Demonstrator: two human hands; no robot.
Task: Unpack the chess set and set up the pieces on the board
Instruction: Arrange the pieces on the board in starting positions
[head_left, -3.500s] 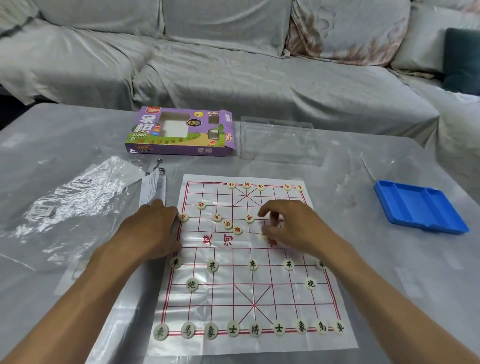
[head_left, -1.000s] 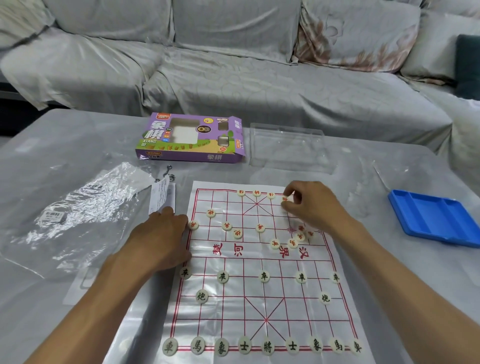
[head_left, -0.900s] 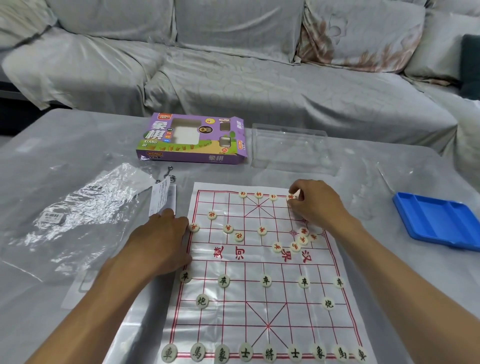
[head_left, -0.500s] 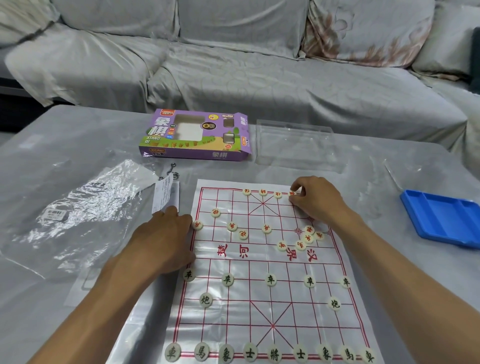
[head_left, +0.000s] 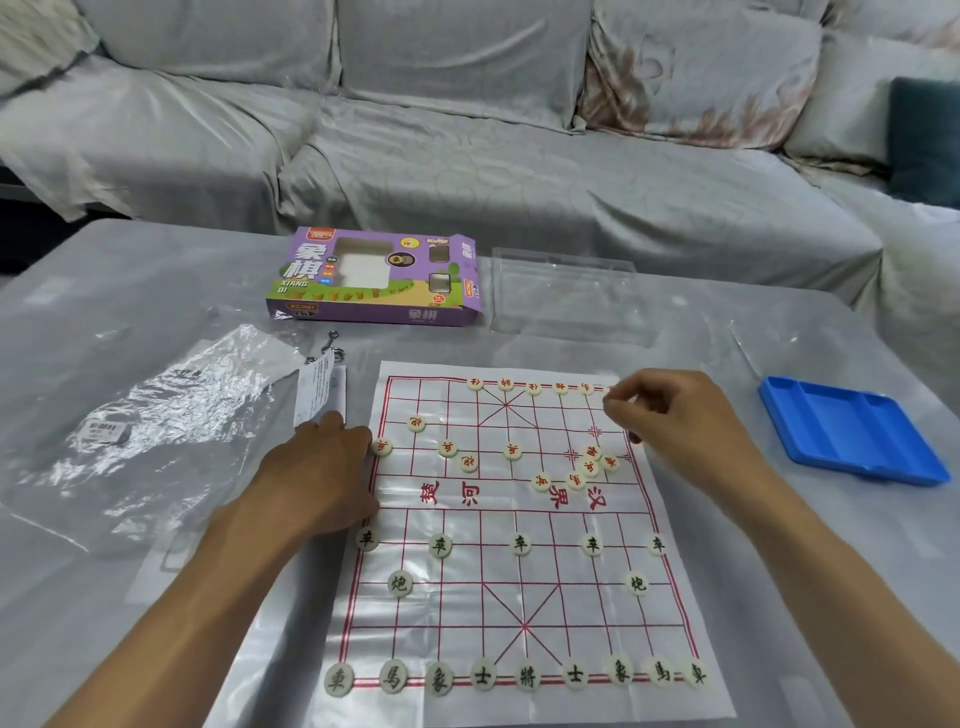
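A plastic sheet chess board (head_left: 519, 597) with red lines lies flat on the table. Black-lettered round pieces fill its near row (head_left: 527, 677), with a pawn row (head_left: 520, 544) and two cannons ahead of them. Red-lettered pieces stand along the far row (head_left: 532, 387); others are scattered mid-board, with a loose cluster (head_left: 589, 466) on the right. My right hand (head_left: 675, 431) is at the far right corner, fingertips pinching a small red piece there. My left hand (head_left: 317, 467) rests on the board's left edge beside a red piece (head_left: 383, 447).
The purple chess box (head_left: 374, 278) and a clear plastic insert (head_left: 563, 296) lie beyond the board. A crumpled clear bag (head_left: 156, 415) and a paper slip (head_left: 318, 389) are at left. A blue tray (head_left: 847, 431) sits at right. A grey sofa stands behind the table.
My right hand left the mid-board cluster, went to the far row and shifted right to the far corner. More red pieces now stand along the far row. My left hand stayed put.
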